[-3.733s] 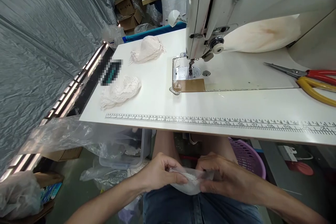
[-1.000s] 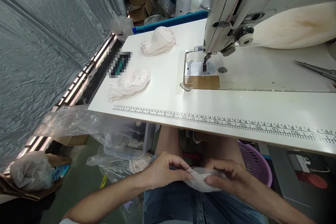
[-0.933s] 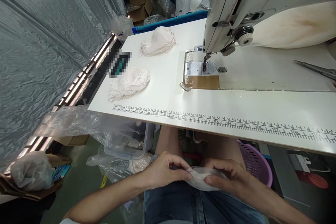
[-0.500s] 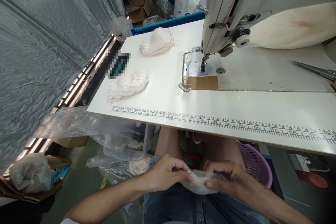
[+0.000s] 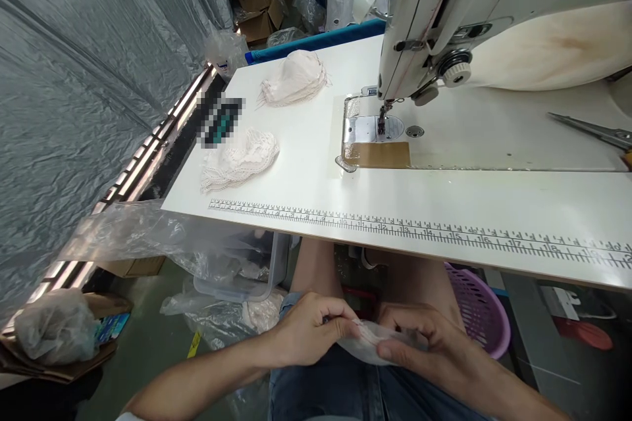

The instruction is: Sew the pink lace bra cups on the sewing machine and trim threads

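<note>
Over my lap, a small piece of sheer white fabric [image 5: 363, 348] is stretched between both hands. My left hand [image 5: 316, 329] pinches its left end between thumb and forefinger. On the other side, my right hand [image 5: 417, 339] grips the fabric with the thumb on top and the fingers curled behind. A gathered edge runs across the piece between the two thumbs. On the white table above lie a stack of pale pink fabric pieces [image 5: 296, 79] and a stack of white lace pieces [image 5: 241, 161], both apart from my hands.
A sewing machine [image 5: 419, 33] stands on the table [image 5: 306, 177], its needle over the metal plate. Scissors [image 5: 592, 131] lie at the right. A printed ruler [image 5: 395, 227] follows the front edge. Below are a clear plastic bin [image 5: 279, 270] and a purple basket [image 5: 481, 309].
My right hand has shifted slightly left along the fabric, its thumb nearer my left hand. My left hand keeps its pinch in nearly the same place.
</note>
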The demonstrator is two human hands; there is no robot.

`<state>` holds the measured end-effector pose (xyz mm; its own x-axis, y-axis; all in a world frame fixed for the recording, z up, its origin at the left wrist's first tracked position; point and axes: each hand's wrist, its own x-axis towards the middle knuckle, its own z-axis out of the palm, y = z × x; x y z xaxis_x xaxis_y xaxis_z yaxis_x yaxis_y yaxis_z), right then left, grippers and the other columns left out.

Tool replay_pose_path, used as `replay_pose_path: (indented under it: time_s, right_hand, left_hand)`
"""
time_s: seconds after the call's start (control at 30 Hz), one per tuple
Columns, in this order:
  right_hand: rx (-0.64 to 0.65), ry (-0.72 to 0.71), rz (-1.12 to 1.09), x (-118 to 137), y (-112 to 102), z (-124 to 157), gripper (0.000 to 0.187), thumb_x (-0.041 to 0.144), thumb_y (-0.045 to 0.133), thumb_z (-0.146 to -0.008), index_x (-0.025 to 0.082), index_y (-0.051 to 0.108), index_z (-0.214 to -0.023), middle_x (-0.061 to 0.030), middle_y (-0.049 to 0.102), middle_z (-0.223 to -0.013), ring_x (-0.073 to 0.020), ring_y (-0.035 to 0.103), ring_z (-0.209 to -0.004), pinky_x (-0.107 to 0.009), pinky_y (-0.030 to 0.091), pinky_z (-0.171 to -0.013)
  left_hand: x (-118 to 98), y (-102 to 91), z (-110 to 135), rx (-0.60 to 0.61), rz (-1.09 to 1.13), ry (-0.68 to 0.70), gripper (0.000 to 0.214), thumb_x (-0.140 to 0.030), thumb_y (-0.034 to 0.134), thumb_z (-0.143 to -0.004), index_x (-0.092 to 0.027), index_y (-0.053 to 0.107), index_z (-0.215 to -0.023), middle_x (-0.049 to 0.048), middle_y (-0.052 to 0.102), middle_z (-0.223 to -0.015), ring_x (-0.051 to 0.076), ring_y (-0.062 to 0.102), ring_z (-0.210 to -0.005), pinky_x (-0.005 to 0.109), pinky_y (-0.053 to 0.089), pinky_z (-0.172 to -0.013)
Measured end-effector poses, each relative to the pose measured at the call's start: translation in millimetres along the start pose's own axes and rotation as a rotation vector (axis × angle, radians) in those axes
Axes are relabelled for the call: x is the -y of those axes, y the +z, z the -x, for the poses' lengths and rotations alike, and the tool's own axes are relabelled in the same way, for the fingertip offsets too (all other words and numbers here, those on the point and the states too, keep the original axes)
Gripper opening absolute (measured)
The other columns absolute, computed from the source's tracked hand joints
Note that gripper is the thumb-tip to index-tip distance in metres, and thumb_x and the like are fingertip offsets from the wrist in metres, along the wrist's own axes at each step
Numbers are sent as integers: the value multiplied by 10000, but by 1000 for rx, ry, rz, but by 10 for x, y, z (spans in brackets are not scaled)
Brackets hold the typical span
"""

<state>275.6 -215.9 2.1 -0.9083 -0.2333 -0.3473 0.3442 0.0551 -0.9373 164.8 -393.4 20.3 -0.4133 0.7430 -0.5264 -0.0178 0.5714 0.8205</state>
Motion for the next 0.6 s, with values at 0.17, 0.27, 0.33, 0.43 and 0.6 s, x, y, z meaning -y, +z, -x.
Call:
replay_pose_path:
  time_s: [0.17, 0.27, 0.33, 0.43, 0.6]
  right_hand:
    - [23, -16, 5, 11, -16, 16, 349, 499, 507, -864, 186, 516, -712, 19, 437, -691, -124, 399, -635, -231, 281, -548]
    - [-15, -8, 85, 9, -8, -5, 354, 500, 487, -874, 190, 477, -703, 33, 401, -665, -112, 367, -604, -229, 254, -522]
    - [-38, -12, 125, 15, 2, -21, 364, 492, 493, -869, 190, 452, -670, 42, 379, -632, -104, 344, -576, -229, 240, -507]
    - [-66, -13, 159, 13, 13, -27, 348, 469, 497, -869, 191, 454, -664, 45, 387, -618, -100, 346, -564, -225, 239, -498]
    - [-80, -21, 248, -14, -2, 28, 338, 480, 484, -882, 198, 476, -696, 33, 436, -657, -120, 414, -623, -225, 279, -543]
  left_hand:
    - [-7, -23, 4, -33, 155, 4, 206, -293, 598, -793, -125, 713, -758, 17, 659, -673, 103, 544, -621, 172, 386, -586]
    - [-35, -46, 6, 14, 228, -17, 228, -332, 644, -764, -115, 712, -776, 23, 651, -687, 98, 526, -617, 175, 383, -584]
    - [-70, -51, 4, 64, 235, -26, 252, -346, 711, -700, -109, 710, -786, 16, 637, -674, 95, 512, -611, 175, 377, -581]
    - [-123, -34, -9, 55, 201, -40, 269, -349, 755, -644, -101, 705, -735, -9, 581, -592, 79, 461, -565, 169, 339, -537]
    - [-131, 7, -23, 24, 214, -88, 234, -338, 711, -682, -105, 700, -661, -10, 560, -560, 80, 440, -545, 177, 323, -520]
